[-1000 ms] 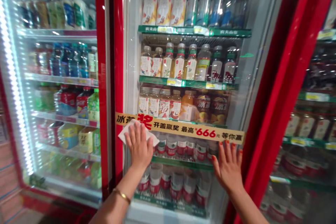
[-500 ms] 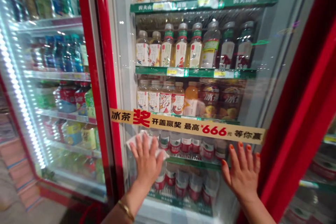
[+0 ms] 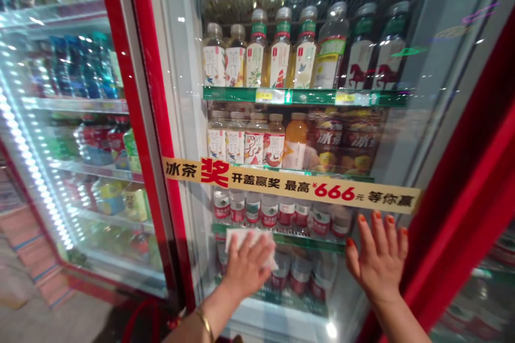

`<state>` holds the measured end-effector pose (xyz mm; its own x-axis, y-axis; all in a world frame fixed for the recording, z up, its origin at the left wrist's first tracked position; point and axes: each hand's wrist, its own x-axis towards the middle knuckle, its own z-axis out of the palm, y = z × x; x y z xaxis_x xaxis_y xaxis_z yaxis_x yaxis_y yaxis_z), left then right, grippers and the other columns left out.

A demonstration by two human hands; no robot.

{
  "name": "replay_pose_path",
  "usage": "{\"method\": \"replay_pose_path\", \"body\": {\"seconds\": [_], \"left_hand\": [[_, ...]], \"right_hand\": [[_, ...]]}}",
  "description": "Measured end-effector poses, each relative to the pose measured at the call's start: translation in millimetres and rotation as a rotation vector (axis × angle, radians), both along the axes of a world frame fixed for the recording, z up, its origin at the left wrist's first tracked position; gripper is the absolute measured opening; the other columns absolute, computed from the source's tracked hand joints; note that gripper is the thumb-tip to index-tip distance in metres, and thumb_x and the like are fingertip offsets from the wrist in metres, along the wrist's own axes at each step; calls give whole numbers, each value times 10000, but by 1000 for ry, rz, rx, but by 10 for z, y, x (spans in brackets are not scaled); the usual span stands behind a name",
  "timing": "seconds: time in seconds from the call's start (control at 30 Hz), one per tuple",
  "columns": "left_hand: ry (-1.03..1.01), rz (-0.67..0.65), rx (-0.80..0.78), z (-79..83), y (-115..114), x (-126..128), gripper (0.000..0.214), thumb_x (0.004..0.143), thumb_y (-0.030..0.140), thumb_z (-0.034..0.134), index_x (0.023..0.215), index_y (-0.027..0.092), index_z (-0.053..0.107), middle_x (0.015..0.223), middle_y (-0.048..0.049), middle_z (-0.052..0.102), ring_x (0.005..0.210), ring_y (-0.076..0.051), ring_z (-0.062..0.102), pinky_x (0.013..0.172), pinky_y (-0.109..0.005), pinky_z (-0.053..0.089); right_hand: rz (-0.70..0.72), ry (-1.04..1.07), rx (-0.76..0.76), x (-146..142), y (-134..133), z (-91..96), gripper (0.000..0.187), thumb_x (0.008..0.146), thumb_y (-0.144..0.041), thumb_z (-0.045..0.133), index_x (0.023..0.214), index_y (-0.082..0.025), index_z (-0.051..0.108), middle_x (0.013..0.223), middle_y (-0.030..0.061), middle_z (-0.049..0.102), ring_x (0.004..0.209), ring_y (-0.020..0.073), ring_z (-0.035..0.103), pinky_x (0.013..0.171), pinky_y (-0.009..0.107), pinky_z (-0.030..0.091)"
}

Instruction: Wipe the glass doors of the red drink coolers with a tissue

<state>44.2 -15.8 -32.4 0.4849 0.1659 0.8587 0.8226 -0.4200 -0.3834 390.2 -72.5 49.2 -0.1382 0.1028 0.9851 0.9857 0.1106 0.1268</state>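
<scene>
- Closest in, low in frame: a gold bangle (image 3: 206,324) on the left wrist.
- Just beyond, the left hand (image 3: 247,270), flat and spread wide, not gripping, pinning a white cloth (image 3: 234,236) against the glass door (image 3: 418,118) of a drinks cooler.
- Cloth touching the pane, low down and left of centre, well under the yellow banner sticker (image 3: 289,185).
- Over to the right, the right hand (image 3: 380,262): empty, fingers fanned wide, palm against the same pane just below the banner's right end. Orange nails up. By the look of it, bracing the door.
- Progress, as a judgement only: wiping under way on the lower band of the glass. Too much glare and reflection to tell cleaned patches from uncleaned ones. Bright specks scattered over the upper pane. Likely left: the strip along the bottom edge, under the cloth, and the patch beneath the right palm.
- Across the pane at mid-height, the banner, stuck on at a slight slant, left end higher.
- Behind the glass, right above the cloth: a row of red-labelled water bottles (image 3: 277,211), with more of the same on the shelf below.
- One shelf up: pale tea bottles (image 3: 241,142) on the left, dark iced-tea bottles (image 3: 341,142) on the right.
- Higher again: green-capped bottles (image 3: 281,56) standing upright in a row.
- Far left, past the red door frame (image 3: 151,134): a neighbouring cooler (image 3: 80,118), lit along its edge, its drinks blurred.
</scene>
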Motion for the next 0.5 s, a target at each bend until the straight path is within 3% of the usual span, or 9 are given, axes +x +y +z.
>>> {"method": "replay_pose_path", "body": {"seconds": [0.1, 0.17, 0.23, 0.3, 0.37, 0.4, 0.43, 0.5], "left_hand": [[306, -135, 51, -356, -218, -78, 630, 975, 659, 605, 1587, 564, 489, 1809, 241, 154, 1743, -156, -1, 1427, -392, 48], [281, -125, 58, -320, -210, -320, 622, 987, 635, 590, 1592, 604, 449, 1788, 280, 183, 1737, -121, 31, 1423, -348, 68], [90, -47, 43, -12, -88, -492, 741, 1010, 557, 595, 1694, 509, 314, 1823, 168, 171, 1747, -219, 36, 1438, -495, 30], [-159, 77, -13, 386, 45, -443, 922, 1005, 439, 648, 1767, 296, 150, 1852, -69, 112, 1736, -404, 3, 1380, -733, 36], [-387, 231, -138, 615, 91, -192, 993, 996, 454, 677, 1772, 229, 99, 1854, -130, 2, 1728, -440, -40, 1361, -762, 98], [-326, 193, -127, 615, 64, -38, 959, 1004, 468, 659, 1769, 233, 131, 1854, -115, 4, 1731, -426, -59, 1363, -758, 41], [-150, 71, -82, 538, 4, 104, 891, 1016, 484, 629, 1761, 256, 196, 1855, -82, 36, 1736, -401, -59, 1365, -740, -36], [94, -83, -22, 231, -185, 261, 760, 1005, 523, 615, 1705, 438, 331, 1841, 119, 92, 1748, -217, -36, 1420, -525, -43]], "right_hand": [[6, -25, 12, -15, -15, 41, 747, 1049, -350, 551, 1747, -270, 296, 1821, 38, 264, 1696, 303, 243, 1404, 544, 167], [-2, -33, 12, -15, -16, 54, 752, 1051, -352, 547, 1750, -266, 284, 1826, 34, 248, 1699, 292, 233, 1407, 533, 163], [-6, -33, 2, -11, -10, 54, 753, 1053, -355, 534, 1753, -266, 273, 1828, 30, 239, 1701, 290, 227, 1407, 534, 163], [-9, -30, 3, -4, -7, 48, 754, 1052, -353, 521, 1755, -266, 266, 1830, 28, 236, 1703, 291, 222, 1406, 539, 166], [-16, -33, 13, 3, -10, 43, 760, 1045, -346, 522, 1755, -258, 267, 1829, 34, 236, 1704, 297, 217, 1405, 547, 167], [-19, -36, 14, 5, -15, 45, 765, 1040, -344, 529, 1754, -253, 269, 1829, 39, 237, 1704, 299, 214, 1405, 549, 166], [-20, -40, 13, 7, -19, 48, 769, 1037, -341, 538, 1753, -248, 273, 1828, 43, 237, 1705, 301, 213, 1405, 550, 165], [-16, -52, 4, 8, -27, 59, 773, 1034, -337, 552, 1751, -241, 280, 1828, 48, 240, 1705, 299, 213, 1406, 544, 159]]}}
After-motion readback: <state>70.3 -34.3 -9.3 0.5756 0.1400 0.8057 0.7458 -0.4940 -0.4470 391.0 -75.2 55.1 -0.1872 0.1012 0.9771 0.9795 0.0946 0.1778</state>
